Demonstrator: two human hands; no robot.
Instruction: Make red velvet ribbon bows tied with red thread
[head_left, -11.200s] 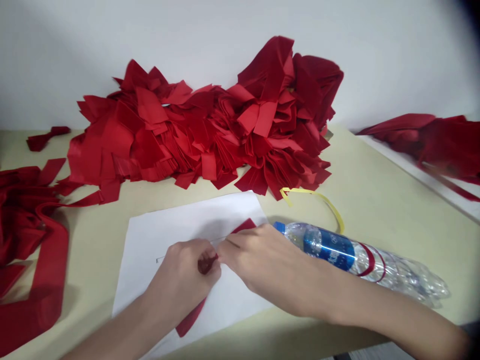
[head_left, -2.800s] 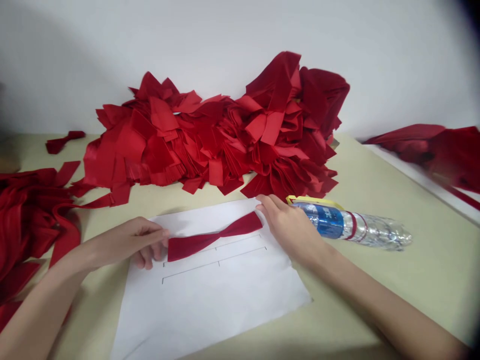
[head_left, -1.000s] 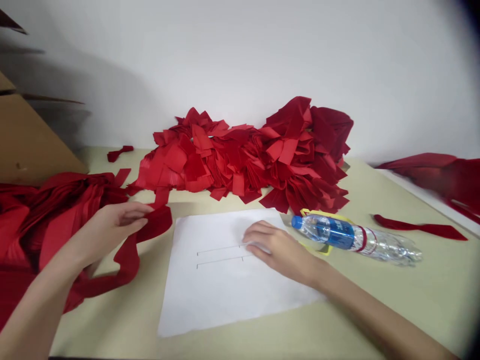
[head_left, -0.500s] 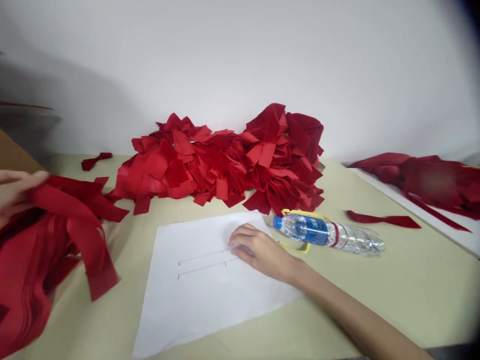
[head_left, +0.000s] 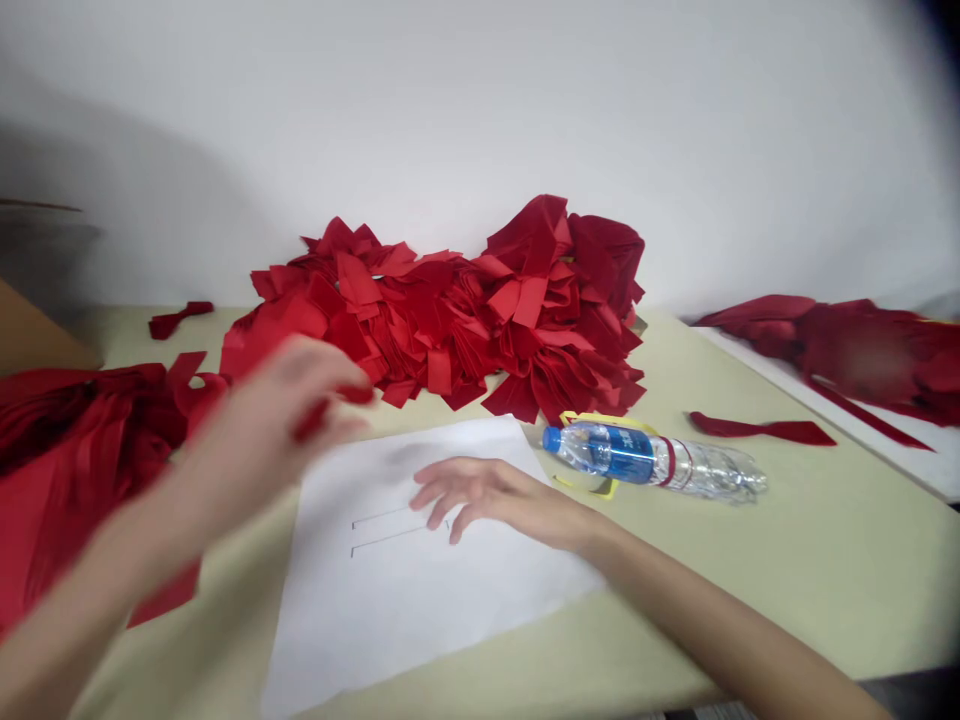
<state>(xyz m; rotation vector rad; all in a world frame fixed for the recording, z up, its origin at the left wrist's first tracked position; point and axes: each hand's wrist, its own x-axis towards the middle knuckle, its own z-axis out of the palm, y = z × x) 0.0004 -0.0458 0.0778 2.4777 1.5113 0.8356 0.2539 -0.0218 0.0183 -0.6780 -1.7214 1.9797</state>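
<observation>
The right hand [head_left: 487,495] is spreading its fingers wide over a white paper sheet [head_left: 420,620] marked with thin black lines. The blurred left hand [head_left: 270,420] is passing near a heap of red fabric strips [head_left: 75,450], its grip impossible to tell.

We're looking through one head-worn camera, aimed forward and down across the surface [head_left: 825,570], so we get a close first-person angle on the left hand [head_left: 262,430] and the right hand [head_left: 487,495]. The white paper sheet [head_left: 405,620] sits right below us, the red fabric pile [head_left: 450,320] farther out, and the white wall [head_left: 480,100] fills the top of the frame.
</observation>
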